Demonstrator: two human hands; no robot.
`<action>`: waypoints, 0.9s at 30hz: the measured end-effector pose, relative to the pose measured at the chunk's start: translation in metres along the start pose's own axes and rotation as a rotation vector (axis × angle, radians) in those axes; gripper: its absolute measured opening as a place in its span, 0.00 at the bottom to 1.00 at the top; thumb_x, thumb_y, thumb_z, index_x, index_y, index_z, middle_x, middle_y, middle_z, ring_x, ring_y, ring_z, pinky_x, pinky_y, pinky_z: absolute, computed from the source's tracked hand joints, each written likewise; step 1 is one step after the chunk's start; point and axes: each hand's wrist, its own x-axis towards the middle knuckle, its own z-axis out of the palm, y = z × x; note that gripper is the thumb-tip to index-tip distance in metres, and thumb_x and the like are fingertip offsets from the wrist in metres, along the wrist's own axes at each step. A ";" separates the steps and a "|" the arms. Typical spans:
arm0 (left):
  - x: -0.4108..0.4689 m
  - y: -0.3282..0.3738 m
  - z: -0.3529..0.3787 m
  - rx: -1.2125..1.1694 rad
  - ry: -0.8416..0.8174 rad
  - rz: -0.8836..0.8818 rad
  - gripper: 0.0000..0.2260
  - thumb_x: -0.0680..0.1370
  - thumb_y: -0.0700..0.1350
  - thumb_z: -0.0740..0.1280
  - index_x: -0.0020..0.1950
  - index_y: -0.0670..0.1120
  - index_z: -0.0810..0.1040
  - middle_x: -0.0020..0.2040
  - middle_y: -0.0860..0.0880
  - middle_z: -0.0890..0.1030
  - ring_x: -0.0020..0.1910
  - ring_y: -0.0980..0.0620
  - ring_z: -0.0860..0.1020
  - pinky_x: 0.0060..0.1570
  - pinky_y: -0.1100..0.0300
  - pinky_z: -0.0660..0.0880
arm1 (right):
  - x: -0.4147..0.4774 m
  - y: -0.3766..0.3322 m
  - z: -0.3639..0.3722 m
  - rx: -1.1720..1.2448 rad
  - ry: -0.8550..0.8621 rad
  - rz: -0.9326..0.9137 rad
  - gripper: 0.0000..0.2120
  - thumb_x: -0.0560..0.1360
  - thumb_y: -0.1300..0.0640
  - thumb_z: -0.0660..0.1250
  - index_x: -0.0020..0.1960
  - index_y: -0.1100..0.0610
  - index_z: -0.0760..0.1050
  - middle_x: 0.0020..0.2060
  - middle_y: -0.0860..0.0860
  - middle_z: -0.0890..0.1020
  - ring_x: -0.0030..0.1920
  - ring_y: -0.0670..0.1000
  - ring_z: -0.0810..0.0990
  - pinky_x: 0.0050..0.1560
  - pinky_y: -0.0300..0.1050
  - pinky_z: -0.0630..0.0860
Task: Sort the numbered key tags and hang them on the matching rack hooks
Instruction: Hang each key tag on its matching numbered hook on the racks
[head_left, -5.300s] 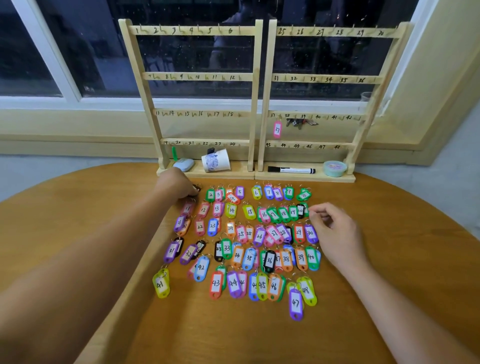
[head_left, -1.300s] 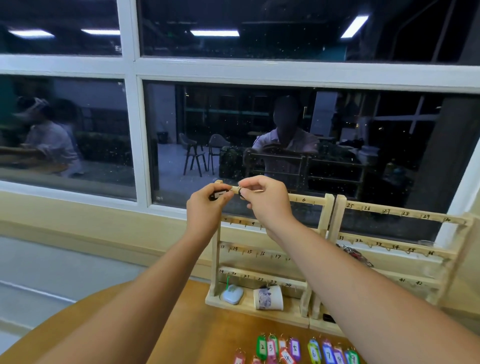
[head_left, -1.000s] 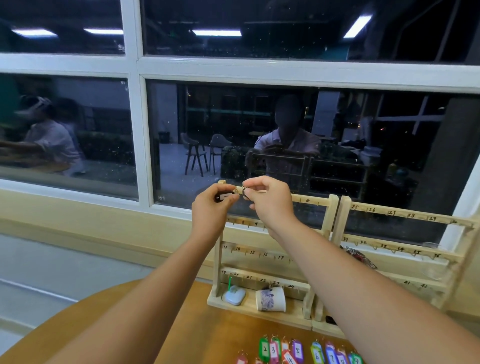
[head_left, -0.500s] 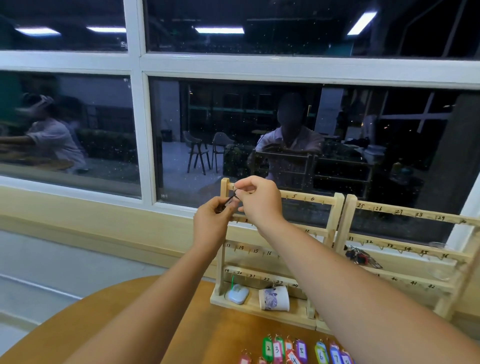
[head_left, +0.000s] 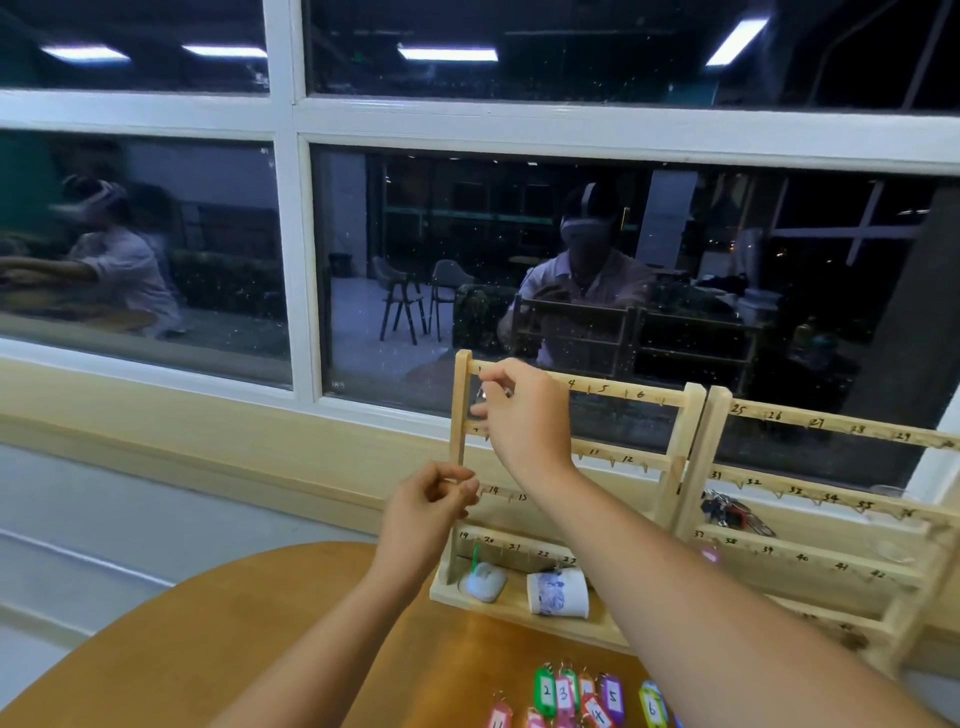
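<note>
Two wooden key racks with numbered hooks stand at the table's far edge, the left rack (head_left: 670, 401) and the right rack (head_left: 831, 427). My right hand (head_left: 524, 415) is at the top left corner of the left rack, by hook 1, pinching the ring of a dark key tag (head_left: 481, 395) that is mostly hidden behind my fingers. My left hand (head_left: 431, 499) hangs lower, in front of the rack's left post, fingers curled with nothing in them. Several coloured numbered key tags (head_left: 571, 696) lie on the table at the bottom edge.
A paper cup (head_left: 558, 592) on its side and a small pale blue object (head_left: 485, 582) sit on the left rack's base. A bunch of keys (head_left: 727, 512) and a pink tag (head_left: 709, 553) hang on the right rack. The round wooden table (head_left: 260, 649) faces a dark window.
My left hand has let go and dropped from the top rail to the third rail's height. My right hand stays at hook 1 with the tag. The view has tilted down a little.
</note>
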 end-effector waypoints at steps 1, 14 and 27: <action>-0.002 -0.003 -0.002 0.006 -0.005 -0.010 0.03 0.82 0.44 0.74 0.55 0.48 0.85 0.44 0.49 0.88 0.45 0.52 0.87 0.48 0.59 0.83 | 0.000 -0.006 -0.005 0.060 0.006 -0.008 0.10 0.84 0.62 0.66 0.50 0.51 0.83 0.44 0.45 0.85 0.38 0.44 0.87 0.38 0.47 0.86; 0.033 0.110 -0.003 -0.285 -0.062 0.131 0.10 0.87 0.52 0.66 0.63 0.48 0.82 0.50 0.46 0.89 0.49 0.49 0.87 0.45 0.57 0.79 | 0.033 -0.027 -0.037 0.124 -0.129 0.065 0.07 0.79 0.59 0.75 0.49 0.48 0.86 0.43 0.46 0.87 0.46 0.46 0.87 0.51 0.51 0.87; 0.061 0.116 -0.006 -0.022 0.054 0.213 0.03 0.81 0.48 0.75 0.51 0.51 0.89 0.46 0.53 0.89 0.47 0.57 0.87 0.52 0.57 0.82 | 0.019 -0.018 -0.043 0.289 -0.102 0.153 0.05 0.79 0.63 0.75 0.51 0.53 0.85 0.43 0.50 0.89 0.42 0.46 0.89 0.51 0.49 0.87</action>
